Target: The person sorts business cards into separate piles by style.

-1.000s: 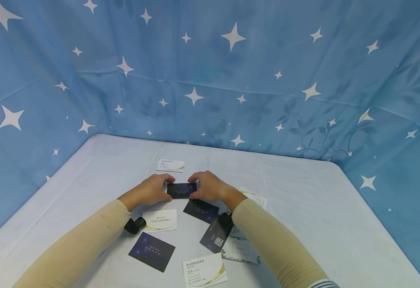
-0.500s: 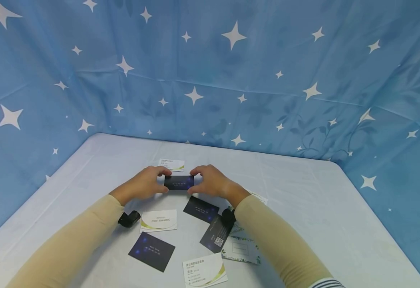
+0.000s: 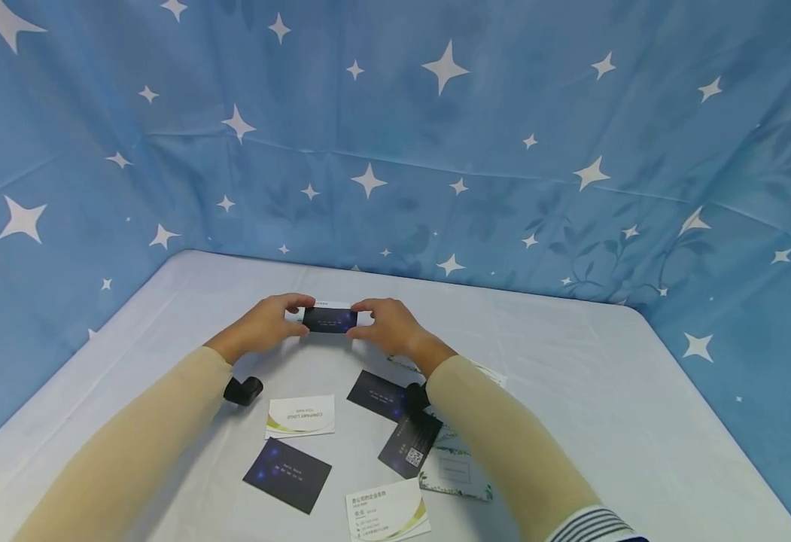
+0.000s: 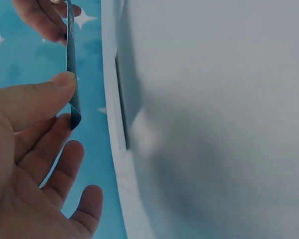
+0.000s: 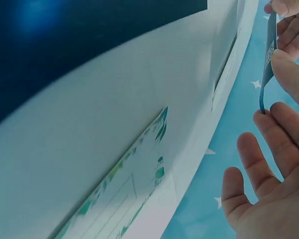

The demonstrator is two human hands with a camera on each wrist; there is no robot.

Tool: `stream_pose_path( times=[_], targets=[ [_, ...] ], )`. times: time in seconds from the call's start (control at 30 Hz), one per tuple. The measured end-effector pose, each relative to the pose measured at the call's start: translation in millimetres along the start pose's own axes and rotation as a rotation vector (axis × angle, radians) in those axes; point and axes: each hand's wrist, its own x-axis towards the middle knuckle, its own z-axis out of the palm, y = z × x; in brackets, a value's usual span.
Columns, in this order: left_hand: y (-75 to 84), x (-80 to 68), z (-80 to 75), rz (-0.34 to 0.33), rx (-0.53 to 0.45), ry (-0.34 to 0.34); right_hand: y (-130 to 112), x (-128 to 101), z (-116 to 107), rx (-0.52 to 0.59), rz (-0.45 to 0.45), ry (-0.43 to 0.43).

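At the centre of the frame, my left hand [image 3: 263, 326] and right hand [image 3: 384, 327] hold a dark blue card [image 3: 330, 319] between them, above the white desk [image 3: 571, 391]. Each grip pinches one short end, thumb against forefinger, the other fingers loose. The card bows slightly. A white card [image 3: 330, 305] peeks out just behind it. More cards lie lower in the frame, including a dark one [image 3: 287, 475].

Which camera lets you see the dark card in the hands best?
The head view: the dark card shows its whole face, pinched at its ends by the left hand and the right hand above the table. The left wrist view and the right wrist view show only its thin, bent edge between fingertips.
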Motion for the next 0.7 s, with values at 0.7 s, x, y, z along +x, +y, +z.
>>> stream_pose_path(
  times=[0.7],
  targets=[
    [-21.0,38.8,-11.8,-0.054,0.077,-0.074,-5.7,41.4,23.8,-0.095,0.104,-0.005]
  ],
)
